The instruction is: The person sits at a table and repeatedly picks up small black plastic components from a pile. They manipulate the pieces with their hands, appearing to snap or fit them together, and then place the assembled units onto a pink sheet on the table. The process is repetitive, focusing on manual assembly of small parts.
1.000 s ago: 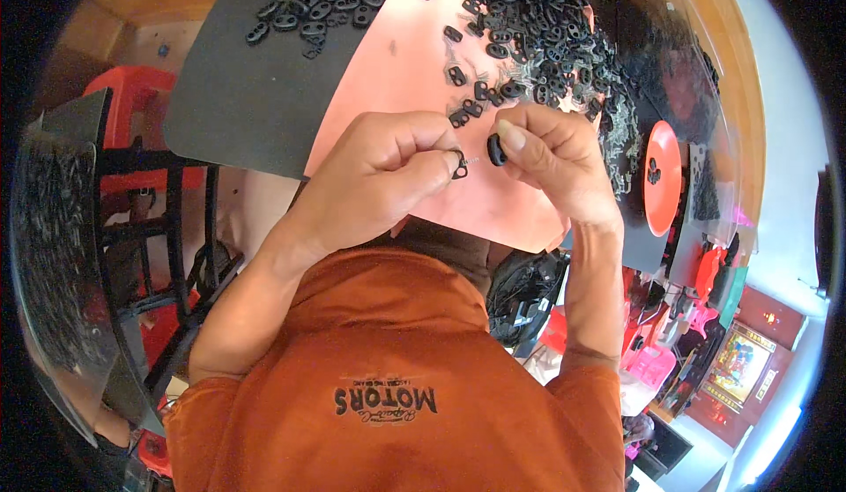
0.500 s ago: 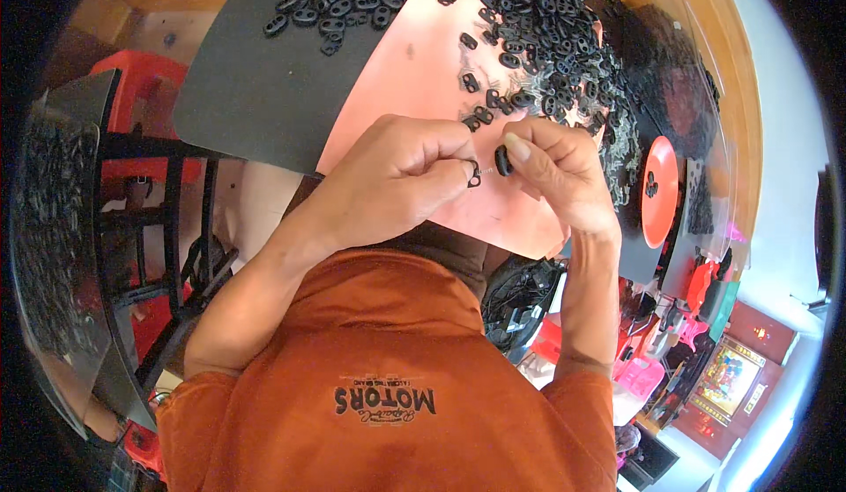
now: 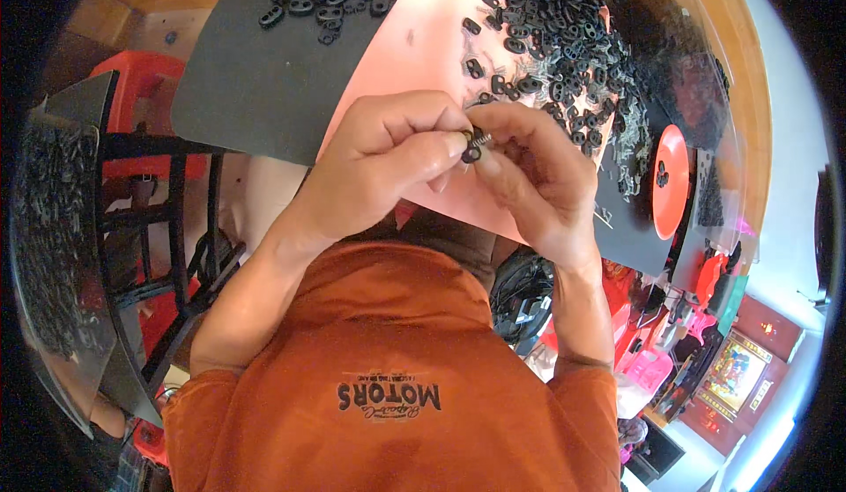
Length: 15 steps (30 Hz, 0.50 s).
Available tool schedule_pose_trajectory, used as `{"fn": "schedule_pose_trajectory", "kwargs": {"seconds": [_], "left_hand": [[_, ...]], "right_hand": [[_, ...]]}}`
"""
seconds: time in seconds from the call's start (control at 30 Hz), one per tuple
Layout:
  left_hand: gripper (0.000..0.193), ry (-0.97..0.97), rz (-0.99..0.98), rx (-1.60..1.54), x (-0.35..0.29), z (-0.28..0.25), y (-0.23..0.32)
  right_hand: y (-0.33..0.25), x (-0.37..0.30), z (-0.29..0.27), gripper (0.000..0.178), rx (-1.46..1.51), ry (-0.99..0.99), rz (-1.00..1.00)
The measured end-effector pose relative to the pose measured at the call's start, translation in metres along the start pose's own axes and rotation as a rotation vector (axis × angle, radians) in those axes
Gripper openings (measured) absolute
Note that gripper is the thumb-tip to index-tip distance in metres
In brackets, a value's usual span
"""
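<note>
Pinching small black piece [image 3: 472, 153] at fingertips: left hand [image 3: 374, 166]. Silver spring [image 3: 482, 140] just right, by right hand [image 3: 542, 175]; can't tell that hand's grip.

both hands [image 3: 379, 164] meet at a small black part [image 3: 471, 153] and, seemingly, a spring [image 3: 481, 140]

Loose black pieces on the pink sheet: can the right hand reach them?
Probably yes: the black pieces lie just beyond the right hand, nothing visibly between, though it's busy at a spring.
</note>
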<state>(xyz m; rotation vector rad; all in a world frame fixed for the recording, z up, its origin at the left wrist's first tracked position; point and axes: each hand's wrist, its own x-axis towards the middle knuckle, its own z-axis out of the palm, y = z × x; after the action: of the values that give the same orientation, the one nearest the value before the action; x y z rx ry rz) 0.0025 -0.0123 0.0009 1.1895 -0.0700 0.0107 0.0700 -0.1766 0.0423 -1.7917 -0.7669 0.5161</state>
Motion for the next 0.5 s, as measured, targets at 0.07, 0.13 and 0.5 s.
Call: {"fn": "schedule_pose_trajectory", "kwargs": {"seconds": [0.07, 0.13, 0.5], "left_hand": [[0.015, -0.015, 0.002, -0.039, 0.001, -0.002, 0.003], [0.015, -0.031, -0.041, -0.056, 0.0, -0.004, 0.006], [0.016, -0.051, -0.104, -0.169, -0.002, -0.002, 0.006]], "right_hand": [[0.003, -0.002, -0.003, 0.026, -0.096, -0.014, -0.081], [0.006, -0.002, -0.002, 0.027, -0.138, -0.01, -0.148], [0.005, 0.001, -0.005, 0.018, 0.214, 0.029, 0.227]]}}
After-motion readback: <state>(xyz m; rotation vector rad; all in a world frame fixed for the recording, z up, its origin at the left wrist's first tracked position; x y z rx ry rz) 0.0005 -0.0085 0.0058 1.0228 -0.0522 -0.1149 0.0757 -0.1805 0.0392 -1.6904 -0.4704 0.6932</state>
